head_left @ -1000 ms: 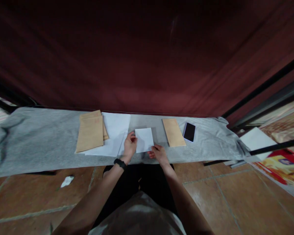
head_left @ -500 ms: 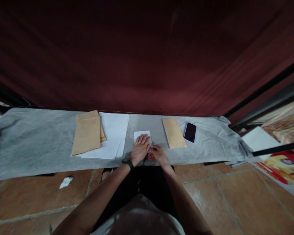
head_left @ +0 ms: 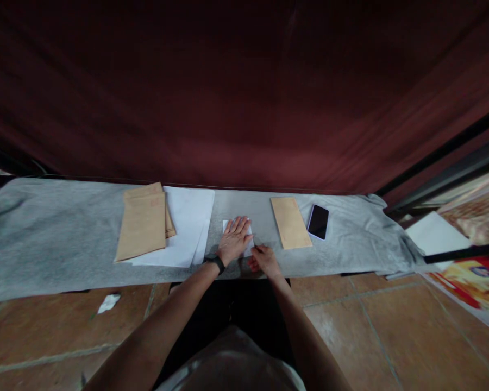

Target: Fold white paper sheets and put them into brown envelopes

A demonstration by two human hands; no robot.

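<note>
A small folded sheet of white paper [head_left: 248, 251] lies on the grey cloth in front of me, mostly hidden under my left hand [head_left: 233, 241]. That hand presses down flat on the paper with its fingers spread. At the paper's lower right corner is my right hand [head_left: 264, 260], its fingers curled in. Whether those fingers pinch the paper's edge cannot be made out. To the right lies a single brown envelope [head_left: 291, 222].
Left of my hands, several brown envelopes [head_left: 142, 225] overlap larger white sheets [head_left: 190, 220]. A phone [head_left: 318, 221] rests right of the single envelope. The grey cloth [head_left: 65, 233] covers a narrow bench before a dark red curtain [head_left: 244, 108]. A crumpled tissue [head_left: 108, 303] is on the tiled floor.
My left hand has slid slightly up over the paper with its fingers spread wider, covering more of its top. My right hand has moved slightly down by the corner.
</note>
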